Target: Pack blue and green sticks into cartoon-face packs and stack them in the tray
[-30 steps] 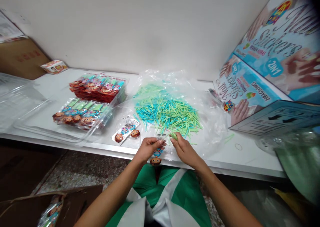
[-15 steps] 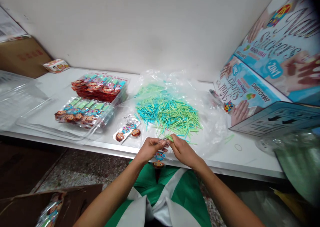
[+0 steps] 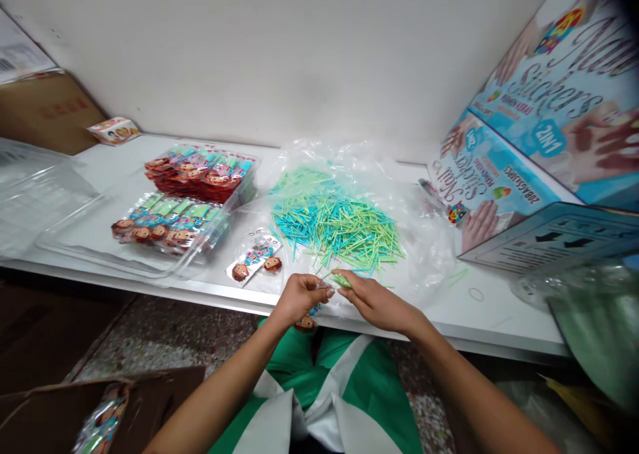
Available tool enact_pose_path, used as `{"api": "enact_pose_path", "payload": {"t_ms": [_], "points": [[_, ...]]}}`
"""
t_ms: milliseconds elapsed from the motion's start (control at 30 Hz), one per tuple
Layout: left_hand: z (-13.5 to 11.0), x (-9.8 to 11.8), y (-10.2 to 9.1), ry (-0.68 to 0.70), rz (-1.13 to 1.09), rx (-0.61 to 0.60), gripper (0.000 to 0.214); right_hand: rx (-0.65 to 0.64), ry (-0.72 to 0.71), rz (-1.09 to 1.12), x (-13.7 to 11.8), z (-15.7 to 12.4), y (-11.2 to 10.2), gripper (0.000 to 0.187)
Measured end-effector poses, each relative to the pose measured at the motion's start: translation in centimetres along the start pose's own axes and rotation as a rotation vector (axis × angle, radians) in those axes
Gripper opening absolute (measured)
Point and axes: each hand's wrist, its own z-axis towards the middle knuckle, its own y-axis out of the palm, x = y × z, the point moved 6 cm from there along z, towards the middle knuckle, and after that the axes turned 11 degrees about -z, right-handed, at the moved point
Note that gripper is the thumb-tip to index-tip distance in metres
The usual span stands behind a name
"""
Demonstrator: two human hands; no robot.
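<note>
Over the table's front edge, my left hand [image 3: 302, 297] pinches the top of a small printed plastic bag [image 3: 305, 321], which hangs below the fingers. Close beside it, my right hand [image 3: 377, 299] grips a few light-green sticks [image 3: 341, 280] between thumb and fingers; their tips point toward the bag's top. Just beyond both hands lies a loose heap of green and blue sticks [image 3: 339, 231] on clear plastic sheeting. Left of the heap, flat printed bags [image 3: 254, 259] with a cartoon face rest near the edge.
An open clear plastic box [image 3: 214, 237] at left holds rows of filled bags [image 3: 164, 221]. Blue printed cartons [image 3: 539, 128] stand at right. A brown carton [image 3: 44, 111] and a small box [image 3: 114, 131] are at back left. Below left, another carton [image 3: 164, 401] holds a packet.
My hands have moved slightly apart. The right hand has turned flatter with the green sticks, and the hanging bag has shifted left with my left hand.
</note>
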Motion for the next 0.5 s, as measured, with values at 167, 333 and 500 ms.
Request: {"api": "enact_pose_path", "payload": {"t_ms": [167,333,500], "points": [[-0.4,1.1,-0.2,0.147,0.260,0.016,0.030,-0.107,-0.065,0.027,-0.5,0.5,0.2,0.030],[-1.1,2.5,-0.2,0.266,0.465,0.021,0.023,-0.163,-0.068,0.005,-0.1,0.9,0.5,0.024],[-1.4,2.8,0.5,0.358,0.650,-0.043,0.014,-0.185,-0.027,-0.091,0.9,1.2,1.5,0.041]]}}
